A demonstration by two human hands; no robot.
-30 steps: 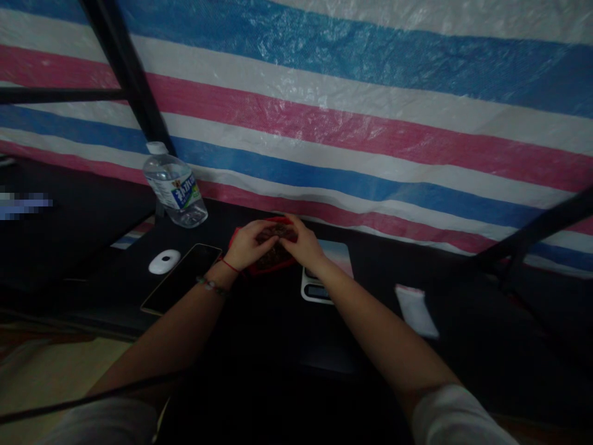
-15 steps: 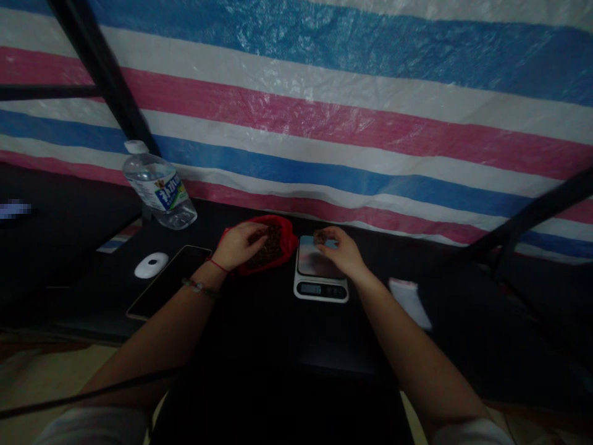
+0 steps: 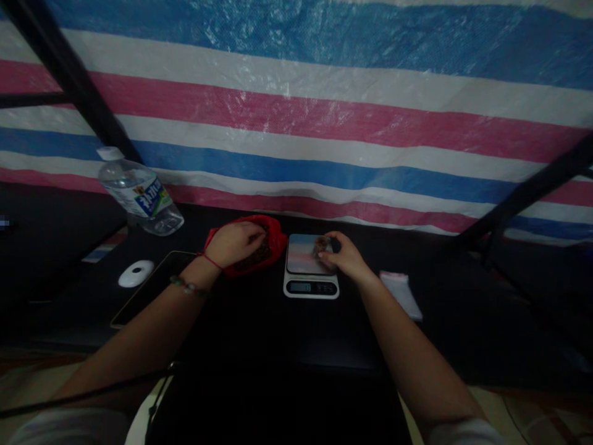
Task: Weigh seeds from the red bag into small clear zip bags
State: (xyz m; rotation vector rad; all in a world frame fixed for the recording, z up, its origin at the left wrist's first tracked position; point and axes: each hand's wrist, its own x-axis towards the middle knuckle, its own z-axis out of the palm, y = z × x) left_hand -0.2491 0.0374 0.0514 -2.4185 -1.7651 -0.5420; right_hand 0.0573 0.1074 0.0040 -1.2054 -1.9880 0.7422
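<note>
A red plastic bag lies open on the black table, with small dark-brown granules inside. My left hand reaches over its near left side, its fingers curled down into the granules; the fingertips are hidden. To the right sits a white kitchen scale with a shiny plate and a lit display, its digits too dim to read. Over the plate's right part, my right hand grips a small clear bag of brown bits between thumb and fingers. Whether this bag touches the plate I cannot tell.
Flat clear bags lie to the right of the scale. On the left are a dark phone or tablet, a white oval mouse-like object and a clear plastic bottle. A striped tarp hangs behind, between dark metal bars.
My right hand has turned, so the small clear bag shows more fully over the plate. My left hand's fingers have closed further into the granules. The whole view has shifted slightly.
</note>
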